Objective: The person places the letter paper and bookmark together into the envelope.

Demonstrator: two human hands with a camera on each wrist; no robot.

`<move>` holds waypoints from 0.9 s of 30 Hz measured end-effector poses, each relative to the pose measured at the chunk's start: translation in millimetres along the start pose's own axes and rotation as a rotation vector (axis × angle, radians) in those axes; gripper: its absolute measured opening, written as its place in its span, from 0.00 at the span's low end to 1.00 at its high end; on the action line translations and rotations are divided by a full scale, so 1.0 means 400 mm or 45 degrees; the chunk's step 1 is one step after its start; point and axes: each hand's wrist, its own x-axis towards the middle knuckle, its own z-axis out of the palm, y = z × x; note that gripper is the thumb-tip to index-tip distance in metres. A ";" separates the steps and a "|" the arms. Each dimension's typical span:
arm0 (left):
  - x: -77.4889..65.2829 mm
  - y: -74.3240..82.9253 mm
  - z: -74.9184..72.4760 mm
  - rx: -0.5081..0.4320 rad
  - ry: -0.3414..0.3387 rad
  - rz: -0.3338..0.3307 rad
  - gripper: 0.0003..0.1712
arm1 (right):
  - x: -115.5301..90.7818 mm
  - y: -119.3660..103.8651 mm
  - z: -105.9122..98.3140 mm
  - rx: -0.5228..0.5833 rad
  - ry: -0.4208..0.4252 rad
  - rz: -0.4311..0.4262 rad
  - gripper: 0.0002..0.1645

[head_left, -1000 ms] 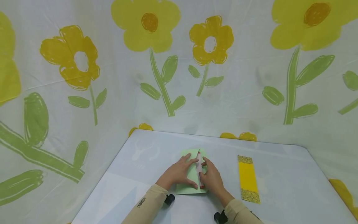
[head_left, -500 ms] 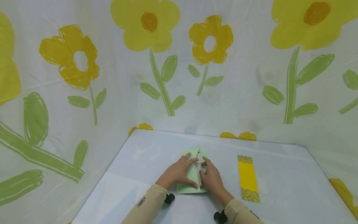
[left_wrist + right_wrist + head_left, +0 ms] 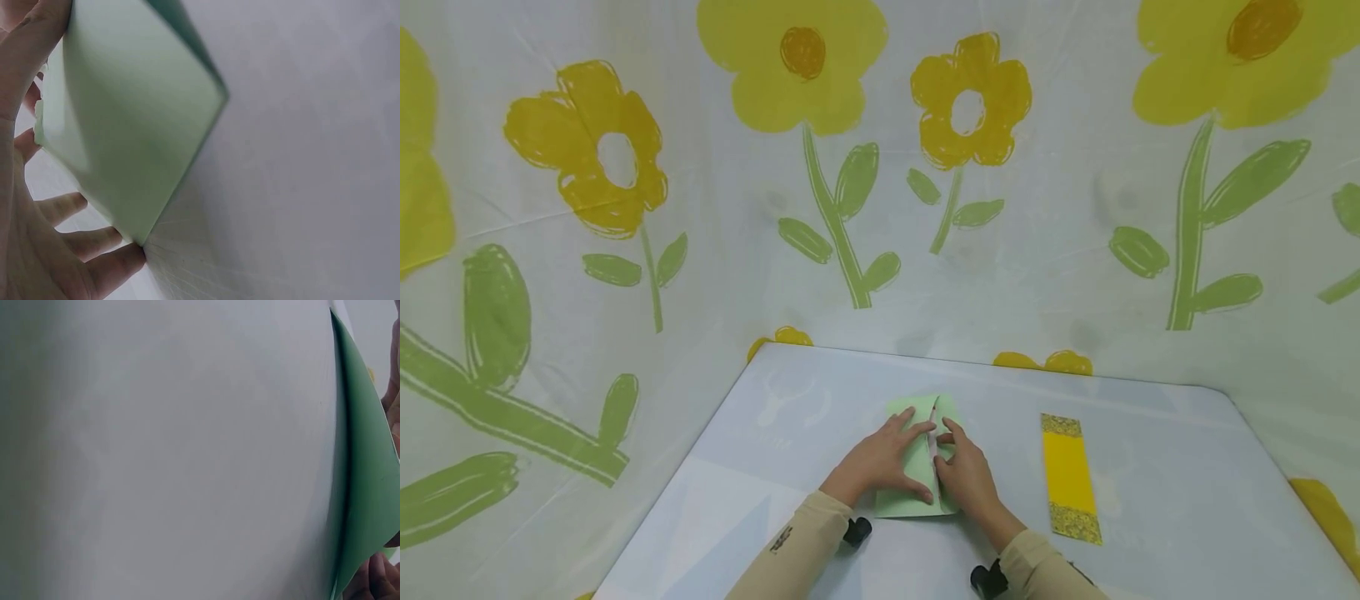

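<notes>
Left grip (image 3: 878,458) splayed on green paper (image 3: 918,460) — right grip (image 3: 970,477) curled round its flap (image 3: 370,469).

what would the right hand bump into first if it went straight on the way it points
Probably the left hand, just across the gap in the green paper, though depth there is unclear.
</notes>
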 end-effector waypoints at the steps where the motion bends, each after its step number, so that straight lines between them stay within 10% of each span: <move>1: 0.001 0.001 0.000 0.003 -0.001 0.000 0.67 | 0.000 -0.001 0.000 0.002 -0.004 0.007 0.38; 27: -0.002 0.001 -0.003 0.021 0.010 0.022 0.67 | 0.000 0.024 -0.042 -0.061 0.074 -0.003 0.37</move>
